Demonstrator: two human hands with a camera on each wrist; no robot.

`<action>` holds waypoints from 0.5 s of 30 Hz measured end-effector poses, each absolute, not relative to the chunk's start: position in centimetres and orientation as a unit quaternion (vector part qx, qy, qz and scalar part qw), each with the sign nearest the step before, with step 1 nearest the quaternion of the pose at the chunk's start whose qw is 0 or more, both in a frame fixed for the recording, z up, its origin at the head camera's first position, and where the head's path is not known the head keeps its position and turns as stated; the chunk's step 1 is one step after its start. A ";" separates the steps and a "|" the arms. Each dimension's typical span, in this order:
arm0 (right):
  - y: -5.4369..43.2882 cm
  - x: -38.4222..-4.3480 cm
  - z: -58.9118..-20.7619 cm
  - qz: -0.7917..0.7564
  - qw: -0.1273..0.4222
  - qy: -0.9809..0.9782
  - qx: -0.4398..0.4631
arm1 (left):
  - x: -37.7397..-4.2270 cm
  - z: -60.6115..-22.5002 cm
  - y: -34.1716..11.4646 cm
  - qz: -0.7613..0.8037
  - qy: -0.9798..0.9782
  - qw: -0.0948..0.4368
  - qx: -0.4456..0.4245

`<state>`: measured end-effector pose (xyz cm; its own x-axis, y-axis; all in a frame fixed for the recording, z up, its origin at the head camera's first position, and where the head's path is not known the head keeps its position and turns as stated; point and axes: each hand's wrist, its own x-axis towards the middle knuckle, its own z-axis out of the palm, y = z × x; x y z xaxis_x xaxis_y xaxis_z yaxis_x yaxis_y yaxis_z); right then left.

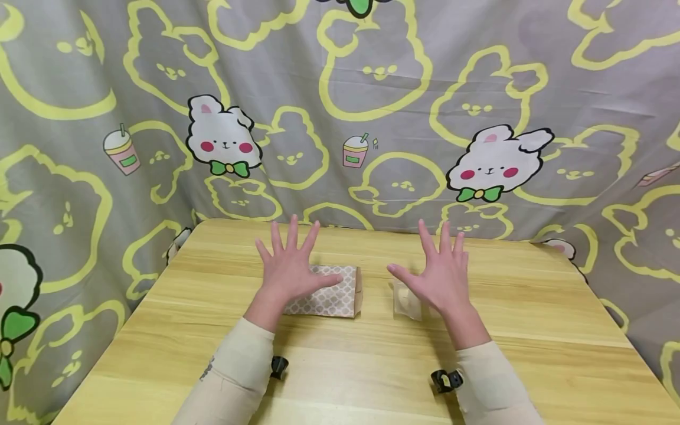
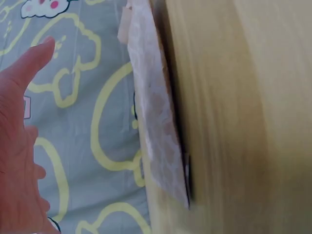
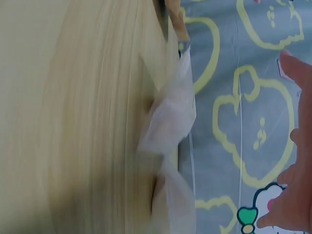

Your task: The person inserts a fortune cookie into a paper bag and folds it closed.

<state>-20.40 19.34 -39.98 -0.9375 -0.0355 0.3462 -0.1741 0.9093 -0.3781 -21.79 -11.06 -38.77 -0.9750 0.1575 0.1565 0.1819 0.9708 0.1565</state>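
Both hands hover over the table with fingers spread and nothing held. My left hand (image 1: 289,270) is above a flat paper bag (image 1: 340,295) with a grey-and-white lattice print and a brown folded side, partly covering it in the head view. In the left wrist view the bag (image 2: 156,107) lies beyond the thumb, apart from the hand. My right hand (image 1: 443,277) is over a small translucent whitish packet (image 1: 406,302), hiding its right part. The right wrist view shows thin whitish wrapping (image 3: 173,112) in two peaked pieces, apart from the hand; its contents are unclear.
The wooden table (image 1: 340,378) ends at the back against a grey curtain (image 1: 297,77) with yellow outlines and white cartoon animals. The curtain also hangs at both sides. Black clips (image 1: 446,381) sit by the wrists, over light sleeves (image 1: 494,378).
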 end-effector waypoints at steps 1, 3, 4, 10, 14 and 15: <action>19.0 -20.3 -39.9 0.215 0.166 -0.961 0.060 | -21.8 -38.9 -11.0 -0.093 -0.989 0.069 -0.087; 18.4 -20.2 -39.9 0.231 0.158 -0.957 0.070 | -21.7 -39.2 -10.9 -0.106 -0.989 0.060 -0.089; 18.0 -20.2 -40.0 0.237 0.154 -0.956 0.075 | -21.6 -39.3 -10.9 -0.114 -0.988 0.056 -0.090; 15.6 -19.9 -40.4 0.265 0.140 -0.948 0.108 | -21.2 -40.4 -10.6 -0.125 -0.987 0.019 -0.100; 14.2 -19.8 -41.0 0.289 0.133 -0.940 0.123 | -20.8 -41.1 -10.4 -0.130 -0.985 -0.003 -0.114; 13.8 -19.8 -41.1 0.297 0.127 -0.938 0.124 | -20.8 -41.2 -10.3 -0.132 -0.984 -0.007 -0.118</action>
